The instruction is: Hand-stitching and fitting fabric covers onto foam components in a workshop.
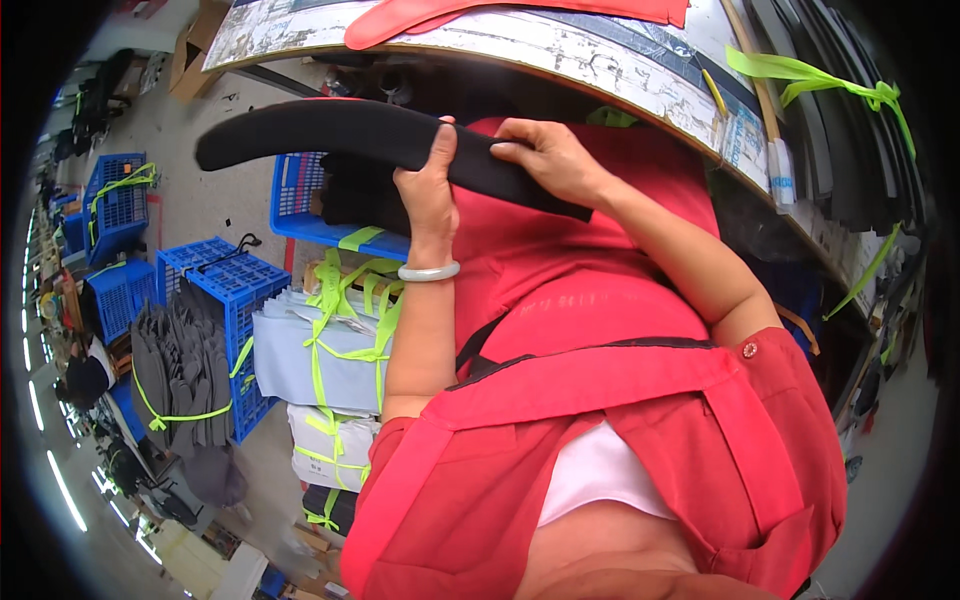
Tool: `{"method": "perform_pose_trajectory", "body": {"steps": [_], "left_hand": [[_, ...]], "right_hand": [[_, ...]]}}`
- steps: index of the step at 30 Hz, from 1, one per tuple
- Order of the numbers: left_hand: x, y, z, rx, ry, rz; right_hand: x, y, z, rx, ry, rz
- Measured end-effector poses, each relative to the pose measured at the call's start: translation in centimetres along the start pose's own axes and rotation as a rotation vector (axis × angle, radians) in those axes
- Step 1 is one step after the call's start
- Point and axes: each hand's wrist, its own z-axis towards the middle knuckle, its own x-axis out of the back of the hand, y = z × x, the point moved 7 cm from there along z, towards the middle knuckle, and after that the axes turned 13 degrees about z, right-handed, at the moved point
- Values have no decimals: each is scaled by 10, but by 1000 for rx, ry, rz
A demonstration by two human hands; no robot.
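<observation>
A long, curved black strip (pixel 300 132) with a smooth, matte face stretches across in front of me, above my lap. It looks like fabric or foam; I cannot tell which. My left hand (pixel 432 190) grips it near the middle, thumb on top and the other fingers hidden behind. Toward its right end, my right hand (pixel 555 160) pinches the upper edge between thumb and bent fingers. A thin line of red shows along the strip's upper edge. Beyond it, red flat pieces (pixel 430 18) lie on the worktable (pixel 310 30).
A yellow-handled tool (pixel 714 92) lies on the table. Dark sheets (pixel 850 110) tied with a green strap (pixel 800 75) stand at right. To my left are blue crates (pixel 232 278), grey pieces (pixel 180 365) and light-blue bundles (pixel 290 350) tied with green straps.
</observation>
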Motion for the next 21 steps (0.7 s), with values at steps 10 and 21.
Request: {"method": "perform_pose_trajectory", "body": {"steps": [10, 21], "left_hand": [[13, -17, 18, 235, -127, -216], [55, -30, 55, 198, 43, -299]], "right_hand": [[14, -5, -8, 50, -66, -184], [10, -5, -23, 97, -85, -275]]}}
